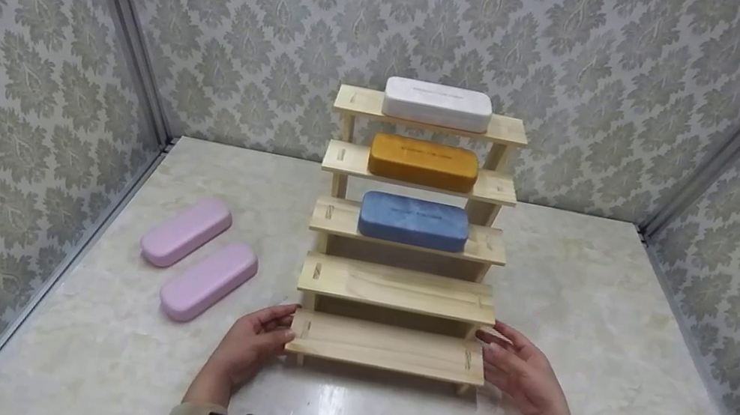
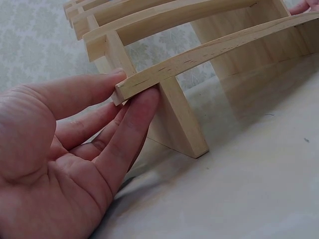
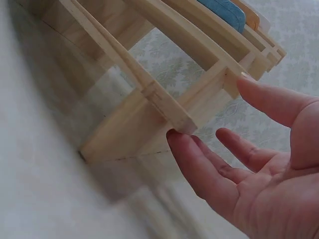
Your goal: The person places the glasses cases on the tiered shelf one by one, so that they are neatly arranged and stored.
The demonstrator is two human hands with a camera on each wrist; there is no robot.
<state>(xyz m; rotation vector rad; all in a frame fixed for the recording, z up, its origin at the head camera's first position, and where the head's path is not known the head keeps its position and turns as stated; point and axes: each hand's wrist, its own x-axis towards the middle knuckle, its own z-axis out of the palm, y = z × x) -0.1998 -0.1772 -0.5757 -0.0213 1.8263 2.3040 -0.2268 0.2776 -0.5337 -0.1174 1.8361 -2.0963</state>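
Note:
A stepped wooden rack (image 1: 388,348) stands on the table with several plank shelves. A white case (image 1: 437,105) lies on the top shelf, an orange case (image 1: 423,163) one step down and a blue case (image 1: 414,221) below that. At the rack's lowest plank (image 2: 179,62), my left hand (image 2: 75,144) pinches the left end, thumb above and fingers underneath. By the right end, my right hand (image 3: 249,164) is spread, with a fingertip at the lowest plank's end and the thumb near the plank above.
Two pink cases (image 1: 187,232) lie slanted on the table (image 1: 85,355) left of the rack. Patterned walls (image 1: 282,17) enclose the table at the back and both sides.

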